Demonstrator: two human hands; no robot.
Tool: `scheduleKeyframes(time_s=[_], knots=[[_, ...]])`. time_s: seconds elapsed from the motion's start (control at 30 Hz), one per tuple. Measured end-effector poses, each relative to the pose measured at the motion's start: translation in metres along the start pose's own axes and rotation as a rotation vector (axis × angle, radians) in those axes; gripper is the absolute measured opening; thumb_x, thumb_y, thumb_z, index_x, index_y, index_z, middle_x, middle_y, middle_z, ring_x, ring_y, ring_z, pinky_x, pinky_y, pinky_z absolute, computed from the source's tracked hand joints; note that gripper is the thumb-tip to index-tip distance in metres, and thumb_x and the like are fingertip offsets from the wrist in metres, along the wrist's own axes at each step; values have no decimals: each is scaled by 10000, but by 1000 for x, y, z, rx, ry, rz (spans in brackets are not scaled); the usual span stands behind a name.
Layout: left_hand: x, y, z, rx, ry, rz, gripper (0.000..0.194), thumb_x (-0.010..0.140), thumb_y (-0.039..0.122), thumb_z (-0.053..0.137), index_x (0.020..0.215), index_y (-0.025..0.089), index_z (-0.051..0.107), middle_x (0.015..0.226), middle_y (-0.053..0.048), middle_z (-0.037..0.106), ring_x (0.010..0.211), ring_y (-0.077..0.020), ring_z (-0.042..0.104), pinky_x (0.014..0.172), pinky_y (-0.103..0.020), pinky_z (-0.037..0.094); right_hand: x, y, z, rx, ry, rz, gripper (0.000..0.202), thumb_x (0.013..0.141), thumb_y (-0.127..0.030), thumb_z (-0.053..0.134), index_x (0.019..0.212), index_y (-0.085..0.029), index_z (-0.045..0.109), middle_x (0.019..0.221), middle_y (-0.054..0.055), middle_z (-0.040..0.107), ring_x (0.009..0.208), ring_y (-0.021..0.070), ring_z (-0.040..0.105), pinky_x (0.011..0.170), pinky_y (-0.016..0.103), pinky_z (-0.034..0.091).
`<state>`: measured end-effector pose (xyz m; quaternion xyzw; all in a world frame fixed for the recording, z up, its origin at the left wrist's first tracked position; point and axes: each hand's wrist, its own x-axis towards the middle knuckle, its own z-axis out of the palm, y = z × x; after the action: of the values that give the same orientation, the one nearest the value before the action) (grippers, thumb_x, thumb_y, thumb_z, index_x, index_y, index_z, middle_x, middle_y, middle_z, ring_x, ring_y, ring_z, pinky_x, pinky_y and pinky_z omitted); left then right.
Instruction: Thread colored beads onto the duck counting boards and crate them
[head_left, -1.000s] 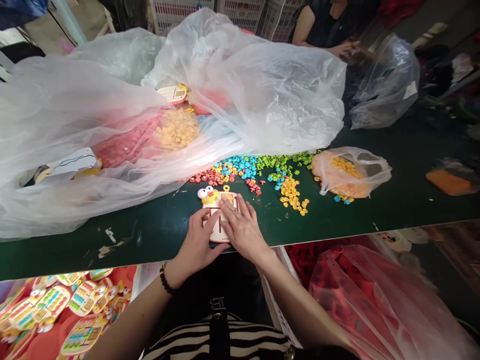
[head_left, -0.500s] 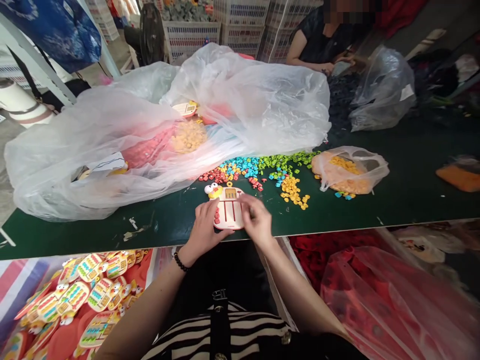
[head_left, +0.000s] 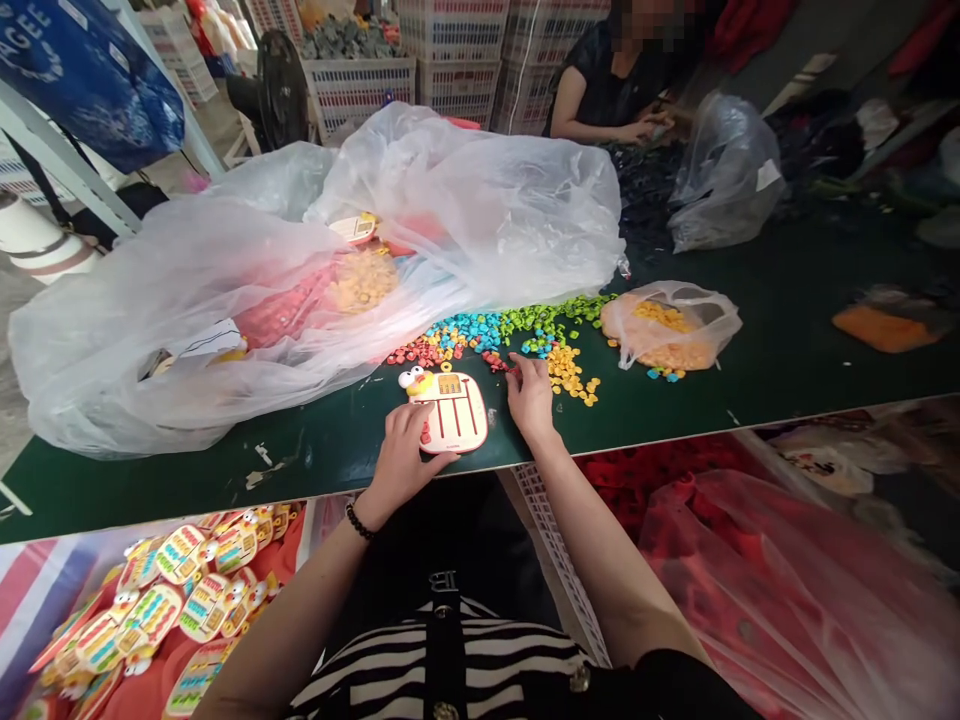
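Observation:
A cream toy board (head_left: pixel 459 425) with slots and a yellow duck-like head with big white eyes lies on the green table near its front edge. My left hand (head_left: pixel 405 450) grips its left side, beside red pieces in the leftmost slot. My right hand (head_left: pixel 531 400) is off to the right of the board, its fingertips at the small red pieces (head_left: pixel 493 361); whether they pinch one is too small to tell. Blue pieces (head_left: pixel 480 330), green pieces (head_left: pixel 551 318) and yellow pieces (head_left: pixel 571 375) lie in loose piles behind and beside it.
Large clear plastic bags (head_left: pixel 480 220) cover the table's back left. A bag of yellow pieces (head_left: pixel 671 330) sits right. Finished-looking boards (head_left: pixel 150 610) fill a bin below left; a red-filled bag (head_left: pixel 787 580) is below right. A person (head_left: pixel 600 95) sits across the table.
My right hand has left the board's right side and moved right and forward to the small pieces. My left hand still grips the board. The whole view has shifted slightly.

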<state>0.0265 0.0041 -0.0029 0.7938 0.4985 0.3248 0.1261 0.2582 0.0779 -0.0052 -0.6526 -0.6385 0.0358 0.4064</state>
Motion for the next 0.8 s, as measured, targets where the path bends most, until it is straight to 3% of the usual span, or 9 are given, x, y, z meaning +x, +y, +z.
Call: scheduleKeyframes(time_s=[0.13, 0.27, 0.47, 0.8], knots=[[1, 0, 0, -12, 4, 5, 697, 743, 392, 735, 1322, 197, 399, 1241, -124, 516, 1169, -296, 467, 989, -483, 399, -6, -18, -4, 213, 94, -6, 209, 872, -243, 497, 903, -191, 697, 944, 107, 634, 917, 213, 623, 785, 376, 546], [2, 1, 0, -27, 6, 4, 676, 733, 398, 742, 1293, 188, 427, 1217, -121, 526, 1167, -295, 462, 974, -472, 419, -8, -46, 8, 386, 1, -3, 166, 846, -271, 560, 839, -212, 715, 943, 75, 703, 906, 197, 664, 805, 355, 562], [2, 1, 0, -86, -5, -27, 639, 772, 389, 703, 1305, 177, 421, 1252, -131, 513, 1198, -296, 447, 987, -475, 426, -7, -53, 23, 276, -112, -29, 187, 857, -258, 565, 845, -231, 749, 964, 63, 754, 930, 203, 699, 897, 374, 544], [3, -3, 2, -178, -52, -90, 702, 806, 398, 669, 1378, 163, 338, 1277, -142, 508, 1222, -298, 444, 1017, -478, 415, -27, -55, 4, 113, -204, -182, 270, 886, -202, 533, 1080, -243, 717, 1132, 66, 713, 1113, 236, 615, 949, 454, 517]])
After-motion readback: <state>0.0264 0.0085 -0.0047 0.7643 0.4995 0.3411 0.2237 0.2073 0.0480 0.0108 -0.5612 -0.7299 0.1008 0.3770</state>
